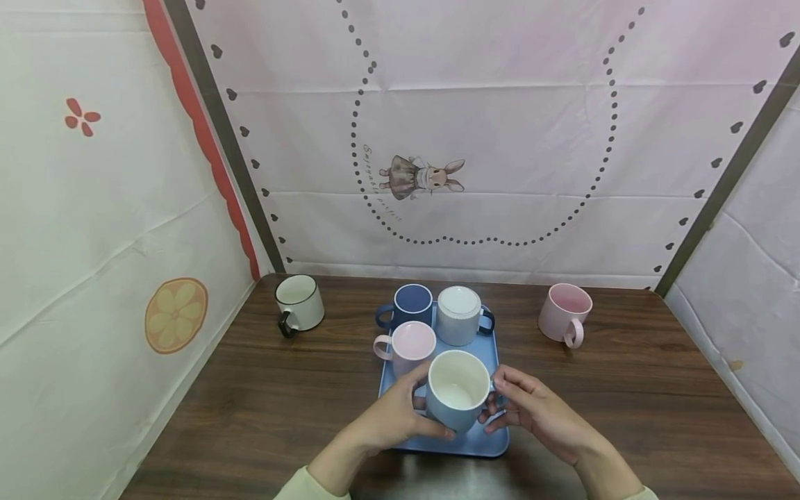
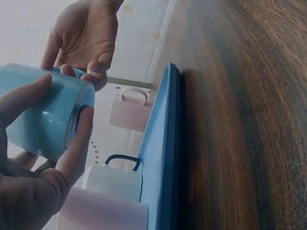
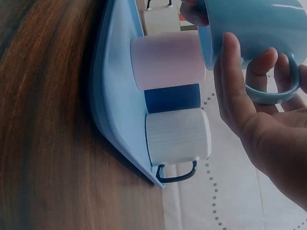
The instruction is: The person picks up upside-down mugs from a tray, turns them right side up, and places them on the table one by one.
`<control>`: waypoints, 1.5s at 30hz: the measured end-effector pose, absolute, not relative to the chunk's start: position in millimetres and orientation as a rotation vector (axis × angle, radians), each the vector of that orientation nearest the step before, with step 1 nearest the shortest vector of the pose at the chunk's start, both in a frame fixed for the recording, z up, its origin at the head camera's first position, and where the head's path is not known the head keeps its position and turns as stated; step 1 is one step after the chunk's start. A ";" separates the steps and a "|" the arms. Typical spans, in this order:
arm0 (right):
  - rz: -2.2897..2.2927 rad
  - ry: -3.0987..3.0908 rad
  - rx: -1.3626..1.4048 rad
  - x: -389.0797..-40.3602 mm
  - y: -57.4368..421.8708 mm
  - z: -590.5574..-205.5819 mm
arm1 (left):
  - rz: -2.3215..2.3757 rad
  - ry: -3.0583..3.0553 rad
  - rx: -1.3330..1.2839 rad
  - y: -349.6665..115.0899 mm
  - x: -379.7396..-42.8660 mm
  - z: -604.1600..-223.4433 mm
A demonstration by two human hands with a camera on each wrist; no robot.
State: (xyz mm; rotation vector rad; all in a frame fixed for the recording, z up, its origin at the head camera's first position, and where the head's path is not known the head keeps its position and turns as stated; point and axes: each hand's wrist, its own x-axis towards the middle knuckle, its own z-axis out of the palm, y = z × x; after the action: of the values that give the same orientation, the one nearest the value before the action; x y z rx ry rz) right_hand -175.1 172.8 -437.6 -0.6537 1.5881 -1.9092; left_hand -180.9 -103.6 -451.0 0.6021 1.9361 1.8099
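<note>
A light blue mug [image 1: 455,415] with a pale inside is held upright, mouth up, over the near part of a blue tray [image 1: 484,443]. My left hand [image 1: 400,413] grips the mug's body from the left, thumb on the near side and fingers toward its underside. From the right, my right hand [image 1: 531,410] holds the mug's handle [image 3: 271,98] with curled fingers. Behind the mug on the tray stand a pink mug [image 1: 412,347], a dark blue mug [image 1: 412,302] and a white mug [image 1: 458,323] with a dark handle; the pink and white ones are bottom up.
On the brown wooden table [image 1: 275,417], a white mug [image 1: 301,305] with black rim and handle stands upright at the back left. Another pink mug [image 1: 562,316] stands upright at the back right. Printed cloth walls [image 1: 512,160] enclose the table at the back and sides.
</note>
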 end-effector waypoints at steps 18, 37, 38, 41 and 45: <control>-1.870 1.753 -0.553 -171.4 167.8 -438.3 | 1.770 2.019 0.593 -101.1 -176.9 -447.6; -1.754 1.873 -0.542 -168.9 161.3 -433.9 | 1.720 2.093 0.587 -99.4 -176.8 -450.3; -1.749 1.883 -0.552 -168.8 160.8 -433.8 | 1.718 2.097 0.586 -99.4 -176.8 -450.5; -1.753 1.897 -0.574 -168.5 160.0 -433.9 | 1.724 2.096 0.586 -99.1 -177.2 -451.5; -1.775 1.897 -0.573 -168.0 159.8 -433.9 | 1.732 2.080 0.596 -99.2 -178.3 -452.7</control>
State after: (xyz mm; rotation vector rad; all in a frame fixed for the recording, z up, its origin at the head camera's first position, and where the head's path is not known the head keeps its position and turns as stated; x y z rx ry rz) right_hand -168.0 159.8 -433.9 -0.5730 1.8974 -1.7748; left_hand -178.3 -99.2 -452.7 0.5956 2.0797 1.7316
